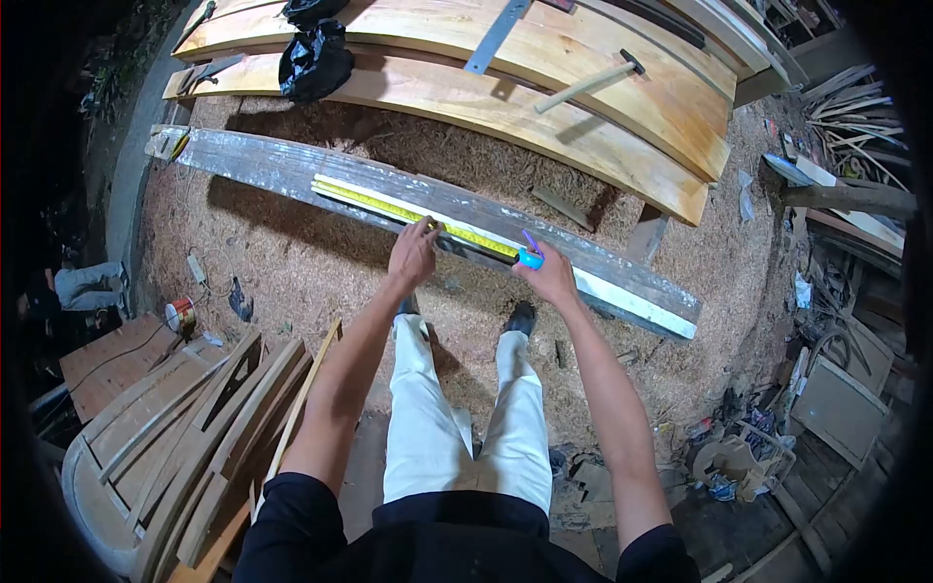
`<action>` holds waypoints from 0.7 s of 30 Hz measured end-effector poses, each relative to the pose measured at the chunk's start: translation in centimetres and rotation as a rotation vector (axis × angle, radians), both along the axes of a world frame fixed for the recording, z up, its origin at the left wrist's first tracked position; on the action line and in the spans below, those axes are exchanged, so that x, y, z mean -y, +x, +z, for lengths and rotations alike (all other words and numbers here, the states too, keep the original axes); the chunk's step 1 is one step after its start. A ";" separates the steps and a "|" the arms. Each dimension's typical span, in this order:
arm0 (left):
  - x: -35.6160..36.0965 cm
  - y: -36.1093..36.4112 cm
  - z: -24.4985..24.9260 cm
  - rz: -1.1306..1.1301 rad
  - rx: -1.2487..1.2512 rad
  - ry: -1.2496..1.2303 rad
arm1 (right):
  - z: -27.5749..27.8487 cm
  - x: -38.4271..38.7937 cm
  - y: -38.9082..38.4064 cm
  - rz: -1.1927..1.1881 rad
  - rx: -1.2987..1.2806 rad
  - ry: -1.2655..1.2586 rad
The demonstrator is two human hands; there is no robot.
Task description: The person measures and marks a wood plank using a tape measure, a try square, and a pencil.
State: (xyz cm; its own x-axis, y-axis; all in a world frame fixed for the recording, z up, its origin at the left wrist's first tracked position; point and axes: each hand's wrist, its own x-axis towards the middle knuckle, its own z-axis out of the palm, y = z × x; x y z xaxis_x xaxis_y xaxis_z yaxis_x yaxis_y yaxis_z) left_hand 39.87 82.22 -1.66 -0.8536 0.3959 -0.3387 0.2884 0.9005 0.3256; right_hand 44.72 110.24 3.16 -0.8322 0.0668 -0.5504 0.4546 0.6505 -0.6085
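Tape measure [476, 239], one, two hands [413, 257] [551, 276] on it; one hammer [585, 88]

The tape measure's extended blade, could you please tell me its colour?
The blade is yellow, showing best in the head view.

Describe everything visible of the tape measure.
The tape measure has a light-blue case, held in the right hand, with a purple strap-like piece. Its yellow blade is extended, lying lengthwise along a pale strip on the weathered plank. The left hand's fingertips appear to touch it midway. Markings are unreadable.
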 end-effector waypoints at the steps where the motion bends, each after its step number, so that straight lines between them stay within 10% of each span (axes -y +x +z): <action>1: 0.4 -0.3 0.0 -0.016 -0.003 0.016 | -0.1 0.9 -0.3 -0.004 0.014 0.012; 21: 7.2 -4.5 -1.7 -0.287 0.073 0.315 | -1.9 15.7 -6.2 -0.091 0.036 0.182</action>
State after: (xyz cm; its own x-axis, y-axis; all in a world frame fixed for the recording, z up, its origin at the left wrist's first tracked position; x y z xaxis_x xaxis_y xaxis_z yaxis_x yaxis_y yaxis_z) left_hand 35.36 74.99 -3.37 -0.6721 0.7073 -0.2191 0.4783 0.6407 0.6006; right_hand 38.47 94.55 1.23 -0.7983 0.2418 -0.5516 0.5356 0.7037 -0.4668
